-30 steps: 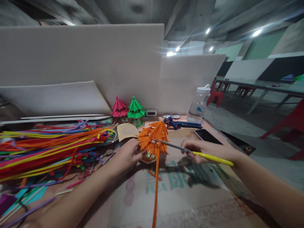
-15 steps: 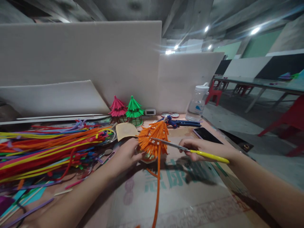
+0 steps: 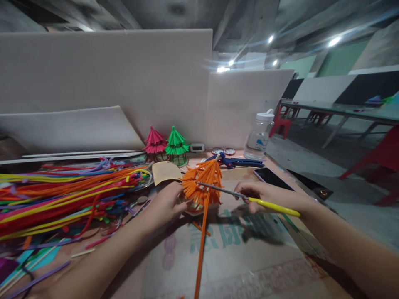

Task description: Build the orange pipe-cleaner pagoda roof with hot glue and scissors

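In the middle of the table stands a small hut (image 3: 202, 176) with a layered roof of orange pipe cleaners. My left hand (image 3: 170, 201) grips its left side near the base, its fingers partly hidden behind the model. One long orange pipe cleaner (image 3: 201, 245) hangs from the roof and runs down toward me. My right hand (image 3: 257, 196) is closed around scissors (image 3: 271, 205) with yellow handles, held near the pivot. Their blades point left and lie against the front of the orange roof, by the top of the long strand.
Bundles of coloured pipe cleaners (image 3: 71, 195) cover the left side. Behind stand a pink hut (image 3: 155, 143) and a green hut (image 3: 176, 143). A blue glue gun (image 3: 240, 162), a water bottle (image 3: 258, 137) and a phone (image 3: 272, 177) lie or stand at the back right.
The long orange strand's lower part has swung a little to the left. A short orange piece shows more clearly on the table below the hut. Both hands have barely moved.
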